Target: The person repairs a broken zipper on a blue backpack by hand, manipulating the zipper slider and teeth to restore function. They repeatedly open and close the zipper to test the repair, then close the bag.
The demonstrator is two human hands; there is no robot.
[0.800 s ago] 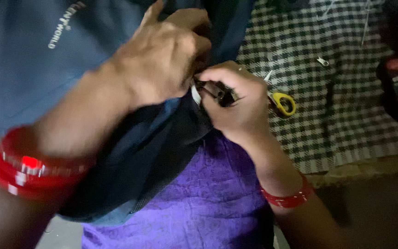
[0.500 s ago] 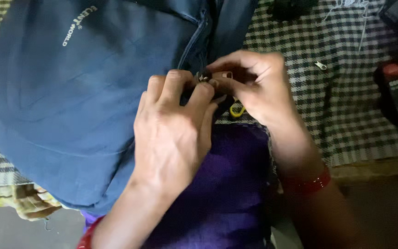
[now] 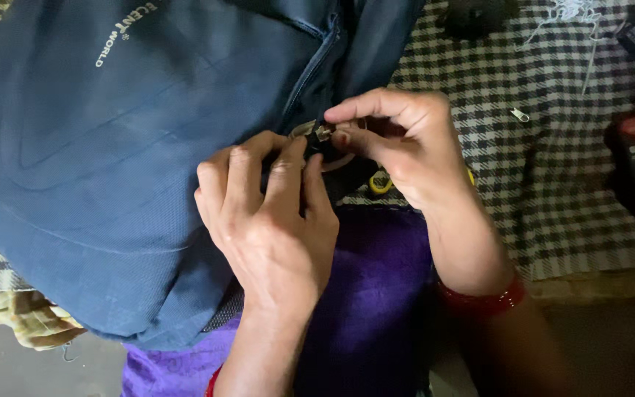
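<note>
Clearly the blue bag [image 3: 134, 162] is soft, floppy fabric and probably light; it lies on the checked cloth [image 3: 545, 184] and over the purple lap [image 3: 376, 294]. Best hold seems the small metal slider [image 3: 323, 132] at the zipper [image 3: 316, 70], which looks hard and a little slippery. Right hand [image 3: 406, 147] pinches the slider between thumb and forefinger, other fingers curled. Left hand [image 3: 273, 220], just below the slider, is nearly closed, fingertips pressing the fabric there.
</note>
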